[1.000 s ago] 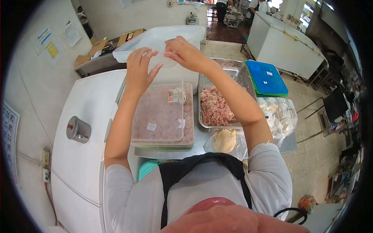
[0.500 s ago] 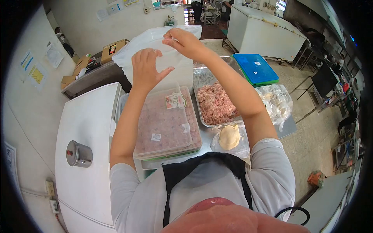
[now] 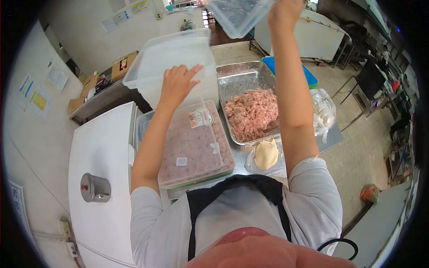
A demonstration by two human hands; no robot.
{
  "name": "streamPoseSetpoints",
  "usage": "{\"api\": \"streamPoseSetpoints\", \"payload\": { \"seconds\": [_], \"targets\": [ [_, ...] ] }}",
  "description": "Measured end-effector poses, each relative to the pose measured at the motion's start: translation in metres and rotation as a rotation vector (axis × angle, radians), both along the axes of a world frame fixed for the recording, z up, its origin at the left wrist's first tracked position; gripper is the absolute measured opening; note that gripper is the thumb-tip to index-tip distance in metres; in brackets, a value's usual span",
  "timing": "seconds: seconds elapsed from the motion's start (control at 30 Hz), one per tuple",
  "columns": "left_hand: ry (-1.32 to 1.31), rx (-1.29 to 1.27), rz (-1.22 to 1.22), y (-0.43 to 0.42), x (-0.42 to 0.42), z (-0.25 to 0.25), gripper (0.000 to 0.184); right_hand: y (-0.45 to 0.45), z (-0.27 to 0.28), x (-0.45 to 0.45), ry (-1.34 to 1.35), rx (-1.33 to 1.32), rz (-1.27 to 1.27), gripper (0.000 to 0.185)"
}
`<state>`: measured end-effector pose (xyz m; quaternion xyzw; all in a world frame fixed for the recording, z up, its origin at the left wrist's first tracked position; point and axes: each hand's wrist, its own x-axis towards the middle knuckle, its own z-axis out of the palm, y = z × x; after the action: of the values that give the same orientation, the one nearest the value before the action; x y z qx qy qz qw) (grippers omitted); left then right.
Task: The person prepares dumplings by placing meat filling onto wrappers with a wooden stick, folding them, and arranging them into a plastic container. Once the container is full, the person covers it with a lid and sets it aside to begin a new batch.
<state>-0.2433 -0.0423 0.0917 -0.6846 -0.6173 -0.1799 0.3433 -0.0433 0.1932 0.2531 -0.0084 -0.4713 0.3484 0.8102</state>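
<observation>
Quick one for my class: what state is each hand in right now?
Left hand: open, holding nothing that can be seen.
Right hand: closed on the edge of a clear, rectangular plastic container.

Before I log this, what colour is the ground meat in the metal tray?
The ground meat is pink with paler flecks, in the head view.

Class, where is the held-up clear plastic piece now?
In the head view, the clear plastic piece is at the top edge, just right of centre, in the right hand, pictured above the metal tray.
</observation>
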Motion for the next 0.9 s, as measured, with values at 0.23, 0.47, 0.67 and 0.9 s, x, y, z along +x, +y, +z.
{"api": "streamPoseSetpoints", "payload": {
  "seconds": [0.23, 0.47, 0.67, 0.9],
  "targets": [
    [-0.054, 0.01, 0.119, 0.073, -0.005, 0.002, 0.033, -0.032, -0.037, 0.115, -0.033, 0.011, -0.093, 0.021],
    [-0.097, 0.063, 0.165, 0.088, -0.003, -0.015, 0.03, -0.007, -0.065, 0.185, -0.003, 0.109, 0.073, 0.017],
    [-0.074, 0.165, 0.108, 0.05, 0.026, -0.015, 0.046, -0.018, -0.067, 0.16, -0.137, 0.078, -0.008, 0.022],
    [-0.584, -0.814, -0.053, -0.136, 0.126, -0.049, 0.065, -0.027, -0.066, 0.129, -0.173, 0.031, 0.204, 0.021]
  ]
}}
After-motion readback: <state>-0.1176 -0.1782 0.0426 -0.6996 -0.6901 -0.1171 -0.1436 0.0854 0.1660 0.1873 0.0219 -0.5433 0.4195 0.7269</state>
